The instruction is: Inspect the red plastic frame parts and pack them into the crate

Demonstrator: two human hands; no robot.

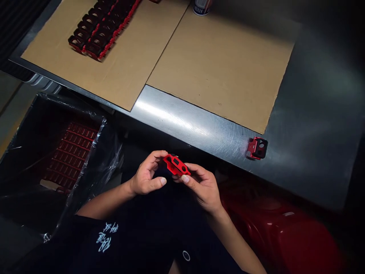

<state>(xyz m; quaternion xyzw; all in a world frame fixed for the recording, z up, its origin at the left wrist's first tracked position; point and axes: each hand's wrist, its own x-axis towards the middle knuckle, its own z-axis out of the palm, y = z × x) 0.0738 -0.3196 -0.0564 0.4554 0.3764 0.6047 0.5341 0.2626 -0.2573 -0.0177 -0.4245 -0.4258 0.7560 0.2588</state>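
A small red bracket-like part [177,164] with a dark rectangular opening and a round hole is held in front of my body. My right hand [203,186] pinches its right end, thumb on the near side and fingers partly hidden behind. At the left end, the fingertips of my left hand [148,173] touch the upper corner. The left thumb is stretched out, apart from the part. A red assembly with a black frame [257,148] stands on the metal table [182,125], to the right of my hands.
Rows of red and black assemblies [99,34] stand on the left cardboard sheet [114,82]. A second cardboard sheet [225,72] carries a can [202,7] at its far edge. A plastic-lined bin [103,125] with red parts [70,156] is below left. A red stool-like object [296,236] is below right.
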